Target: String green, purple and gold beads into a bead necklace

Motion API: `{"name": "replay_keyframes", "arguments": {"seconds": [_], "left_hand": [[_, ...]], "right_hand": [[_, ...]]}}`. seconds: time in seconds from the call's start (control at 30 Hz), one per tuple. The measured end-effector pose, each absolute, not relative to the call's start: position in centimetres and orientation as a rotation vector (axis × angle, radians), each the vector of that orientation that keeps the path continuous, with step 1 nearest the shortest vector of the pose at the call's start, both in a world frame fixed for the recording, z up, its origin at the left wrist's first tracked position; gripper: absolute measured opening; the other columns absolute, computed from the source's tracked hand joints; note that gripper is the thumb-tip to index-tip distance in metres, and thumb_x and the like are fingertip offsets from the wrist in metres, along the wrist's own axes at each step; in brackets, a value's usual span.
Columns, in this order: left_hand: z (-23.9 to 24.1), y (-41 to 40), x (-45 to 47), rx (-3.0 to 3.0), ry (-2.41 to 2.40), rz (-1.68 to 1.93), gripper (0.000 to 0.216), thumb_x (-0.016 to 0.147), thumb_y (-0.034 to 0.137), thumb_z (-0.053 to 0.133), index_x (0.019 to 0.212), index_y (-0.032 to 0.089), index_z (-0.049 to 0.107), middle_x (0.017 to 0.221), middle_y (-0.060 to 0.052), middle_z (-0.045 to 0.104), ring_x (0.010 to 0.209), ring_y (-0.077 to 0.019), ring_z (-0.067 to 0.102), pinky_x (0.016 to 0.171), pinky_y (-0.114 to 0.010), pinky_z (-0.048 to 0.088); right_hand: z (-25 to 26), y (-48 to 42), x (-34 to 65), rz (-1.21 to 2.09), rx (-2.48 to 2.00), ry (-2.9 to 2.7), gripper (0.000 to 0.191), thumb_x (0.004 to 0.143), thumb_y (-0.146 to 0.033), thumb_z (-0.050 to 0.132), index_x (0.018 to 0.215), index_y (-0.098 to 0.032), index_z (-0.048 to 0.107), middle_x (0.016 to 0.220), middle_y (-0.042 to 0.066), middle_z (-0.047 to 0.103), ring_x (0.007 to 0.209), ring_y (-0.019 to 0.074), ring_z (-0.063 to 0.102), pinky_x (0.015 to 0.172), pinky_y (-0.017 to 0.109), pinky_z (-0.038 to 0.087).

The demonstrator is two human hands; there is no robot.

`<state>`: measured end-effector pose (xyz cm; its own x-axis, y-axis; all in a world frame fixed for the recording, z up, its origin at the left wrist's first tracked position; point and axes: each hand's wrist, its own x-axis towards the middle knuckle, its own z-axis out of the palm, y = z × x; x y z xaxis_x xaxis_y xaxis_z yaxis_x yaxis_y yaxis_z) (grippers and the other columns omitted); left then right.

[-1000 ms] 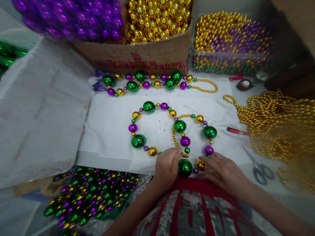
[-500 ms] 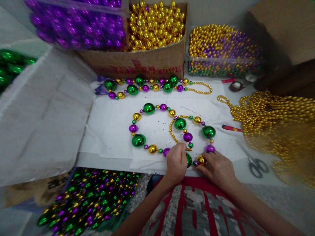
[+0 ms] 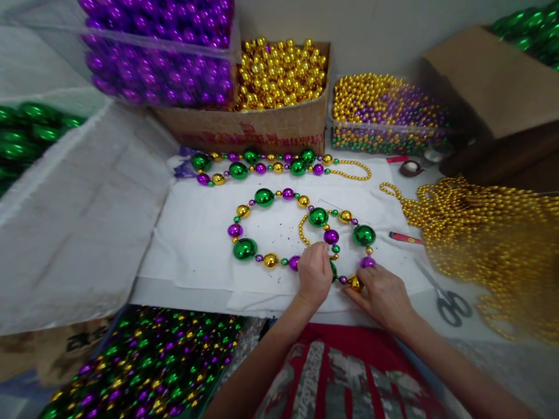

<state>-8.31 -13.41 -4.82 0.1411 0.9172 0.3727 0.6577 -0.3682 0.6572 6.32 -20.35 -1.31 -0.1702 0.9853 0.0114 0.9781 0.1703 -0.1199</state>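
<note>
A necklace (image 3: 264, 197) of green, gold and purple balls lies in loops on a white cloth (image 3: 196, 233). My left hand (image 3: 314, 274) is closed over a large green ball at the near end of the string, its fingers curled round it. My right hand (image 3: 381, 295) pinches a gold ball (image 3: 354, 283) right beside that green one. Both hands rest at the cloth's near edge, close together. A thin strand of small gold beads (image 3: 302, 230) curls from the loop toward my left hand.
A finished necklace (image 3: 262, 163) lies behind. A cardboard box (image 3: 262, 125) holds gold balls, a clear bag (image 3: 161, 58) purple ones. Tub of small mixed beads (image 3: 384, 116) back right. Gold bead strands (image 3: 493, 233), scissors (image 3: 449, 299) and a red tool (image 3: 404, 238) at right. More necklaces (image 3: 148, 366) at lower left.
The hands have slid forward onto the cloth and closed in on the near beads; the left hand now covers the large green ball. The camera has tilted up.
</note>
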Motion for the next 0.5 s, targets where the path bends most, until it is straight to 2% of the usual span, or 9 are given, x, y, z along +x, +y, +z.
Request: {"name": "replay_keyframes", "arguments": {"seconds": [0.1, 0.23, 0.27, 0.4, 0.5], "left_hand": [[-4.6, -13.7, -8.5, 2.091, 1.518, 1.024, 0.022, 0.093, 0.017, 0.035, 0.082, 0.018, 0.054, 0.073, -0.005, 0.061, 0.072, -0.0187, 0.056, 0.066, -0.03, 0.039], [-3.4, -13.9, -9.7, 2.21, 1.356, 0.882, 0.021, 0.09, 0.015, 0.036, 0.084, 0.017, 0.057, 0.078, -0.008, 0.062, 0.077, -0.0212, 0.056, 0.07, -0.033, 0.04], [-3.1, -14.0, -10.1, 2.252, 1.283, 0.836, 0.02, 0.089, 0.014, 0.038, 0.085, 0.017, 0.057, 0.079, -0.009, 0.062, 0.078, -0.0215, 0.056, 0.071, -0.033, 0.041], [-2.1, -14.5, -11.3, 2.353, 1.038, 0.665, 0.019, 0.085, 0.011, 0.041, 0.086, 0.018, 0.059, 0.078, -0.008, 0.061, 0.078, -0.0212, 0.055, 0.073, -0.033, 0.041], [-1.9, -14.8, -11.5, 2.382, 0.96, 0.573, 0.017, 0.083, 0.012, 0.043, 0.08, 0.017, 0.058, 0.073, -0.007, 0.06, 0.073, -0.0202, 0.053, 0.07, -0.032, 0.041]], "right_hand": [[-1.4, -20.7, 6.9, 0.201, -1.912, -2.325, 0.035, 0.084, -0.051, 0.056, 0.08, -0.017, 0.062, 0.077, 0.009, 0.066, 0.076, 0.0244, 0.061, 0.061, 0.03, 0.04], [-0.9, -21.3, 9.4, 0.406, -1.865, -2.157, 0.048, 0.089, -0.054, 0.047, 0.117, -0.016, 0.061, 0.072, 0.006, 0.067, 0.063, 0.0214, 0.063, 0.058, 0.031, 0.047], [-0.8, -21.3, 10.3, 0.46, -1.852, -2.12, 0.045, 0.091, -0.051, 0.044, 0.117, -0.019, 0.062, 0.073, 0.006, 0.068, 0.063, 0.0213, 0.064, 0.058, 0.031, 0.048], [-0.6, -20.7, 13.4, 0.623, -1.792, -2.03, 0.033, 0.09, -0.046, 0.045, 0.093, -0.029, 0.073, 0.093, 0.004, 0.074, 0.08, 0.024, 0.069, 0.071, 0.034, 0.054], [-1.1, -20.4, 14.4, 0.688, -1.813, -1.926, 0.029, 0.084, -0.047, 0.051, 0.083, -0.031, 0.076, 0.087, 0.002, 0.075, 0.074, 0.0263, 0.071, 0.066, 0.035, 0.057]]}}
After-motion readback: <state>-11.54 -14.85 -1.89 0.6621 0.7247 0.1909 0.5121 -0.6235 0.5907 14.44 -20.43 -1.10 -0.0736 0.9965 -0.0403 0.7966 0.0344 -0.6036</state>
